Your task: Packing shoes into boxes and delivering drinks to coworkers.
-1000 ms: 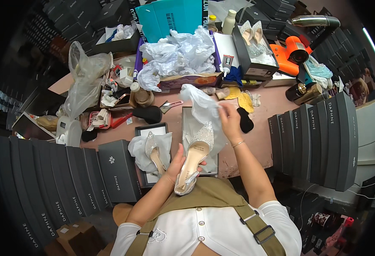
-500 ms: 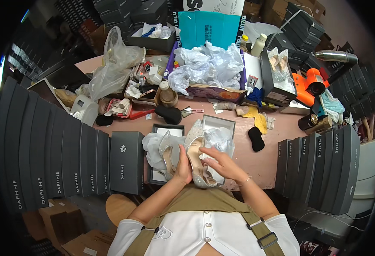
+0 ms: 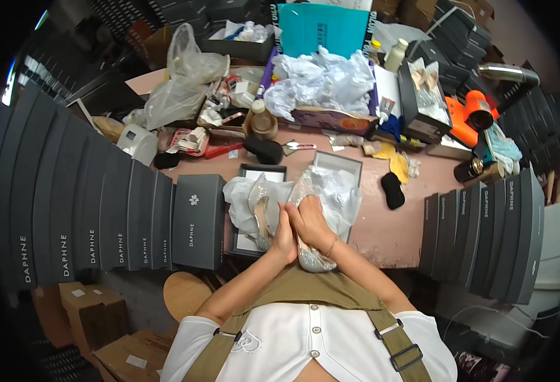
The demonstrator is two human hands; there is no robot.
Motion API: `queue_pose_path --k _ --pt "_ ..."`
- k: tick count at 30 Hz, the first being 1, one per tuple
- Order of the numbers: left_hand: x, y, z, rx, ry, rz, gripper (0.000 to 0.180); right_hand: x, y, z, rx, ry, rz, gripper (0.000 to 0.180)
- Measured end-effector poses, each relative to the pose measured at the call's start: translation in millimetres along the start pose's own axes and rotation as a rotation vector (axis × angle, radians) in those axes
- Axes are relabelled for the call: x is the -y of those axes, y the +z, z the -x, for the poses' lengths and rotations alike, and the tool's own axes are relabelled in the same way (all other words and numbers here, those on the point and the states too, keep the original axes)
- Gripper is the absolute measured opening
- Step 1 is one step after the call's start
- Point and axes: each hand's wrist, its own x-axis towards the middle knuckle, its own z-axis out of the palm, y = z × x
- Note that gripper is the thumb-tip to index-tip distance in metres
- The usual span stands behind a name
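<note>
A sparkly silver high-heeled shoe point(image 3: 315, 260) is held in front of my body, its toe pointing away from me. My left hand point(image 3: 284, 239) is closed against the shoe's left side. Over the shoe's opening lies my right hand point(image 3: 313, 224), fingers bunched together at the toe end; their tips are hidden. The matching shoe point(image 3: 259, 207) rests on white tissue paper point(image 3: 236, 198) in an open dark grey shoebox point(image 3: 245, 244). Right of it, more tissue point(image 3: 338, 194) fills a grey-edged box part point(image 3: 350, 164), partly behind my right hand.
Closed grey shoeboxes point(image 3: 101, 210) stand in a row at left, another row point(image 3: 483, 235) at right. A black pad point(image 3: 392, 191) lies on the pink tabletop point(image 3: 391, 232). Farther back are a purple box of tissue point(image 3: 331, 121), a bottle point(image 3: 261, 121) and an orange tool point(image 3: 464, 124).
My right hand has moved from the shoe's right side, fingers spread, onto its opening, fingers bunched. My left hand keeps its hold. The whole view has shifted slightly.
</note>
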Motion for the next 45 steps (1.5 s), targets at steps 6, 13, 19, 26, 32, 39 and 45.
queue_pose_path --k 6,13,19,26,32,39,45 --pt "39 -38 -23 0.013 0.061 -0.007 0.074 -29 31 -4 0.160 0.218 -0.315 0.050" --pt "22 -50 -24 0.019 -0.017 -0.040 0.066 -7 -16 47 0.083 -0.013 -0.580 0.047" --pt "-64 -28 -19 0.175 -0.232 -0.490 0.032 -28 -80 42 -0.144 0.447 -0.951 0.057" --pt "-83 -18 -8 0.266 -0.427 -0.557 0.039 -27 -88 21 -0.036 0.328 -1.186 0.062" --pt "-76 -23 -16 0.269 -0.464 -0.486 0.042 -29 -90 18 -0.015 0.367 -1.177 0.057" --pt "-74 -22 -20 0.278 -0.526 -0.444 0.042 -29 -89 17 -0.028 0.390 -1.163 0.056" --pt "-70 -43 -32 0.406 -0.575 -0.339 0.043 -18 -90 13 -0.028 0.325 -1.100 0.056"
